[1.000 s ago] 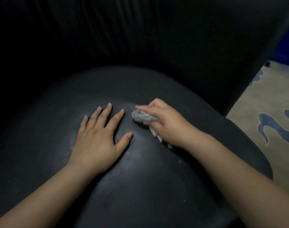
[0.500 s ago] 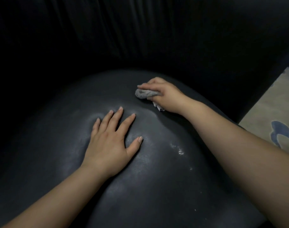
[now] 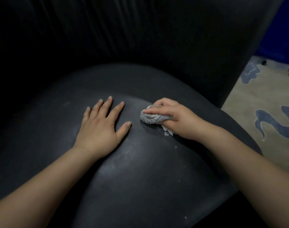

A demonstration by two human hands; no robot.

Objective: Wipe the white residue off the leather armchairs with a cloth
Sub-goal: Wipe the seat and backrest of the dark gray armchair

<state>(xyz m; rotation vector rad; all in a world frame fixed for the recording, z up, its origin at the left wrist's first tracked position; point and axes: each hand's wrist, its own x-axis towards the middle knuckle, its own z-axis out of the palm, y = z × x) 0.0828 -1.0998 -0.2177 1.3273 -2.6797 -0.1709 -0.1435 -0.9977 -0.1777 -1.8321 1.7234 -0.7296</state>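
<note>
A black leather armchair fills the view, its rounded seat cushion (image 3: 140, 186) in front of me and its dark backrest (image 3: 140, 33) behind. Faint white residue (image 3: 132, 152) smears the cushion's middle, with small white specks (image 3: 175, 146) near my right wrist. My right hand (image 3: 176, 119) grips a bunched grey cloth (image 3: 150, 118) and presses it onto the cushion's right part. My left hand (image 3: 101, 127) lies flat on the cushion, fingers spread, just left of the cloth.
To the right of the chair the floor shows a beige carpet (image 3: 262, 112) with blue swirl patterns. A blue object (image 3: 282, 35) stands at the far right behind the backrest. The chair's left side is in deep shadow.
My right hand with the cloth went toward the back of the cushion, then came back toward me and to the right. My left hand stays flat on the seat.
</note>
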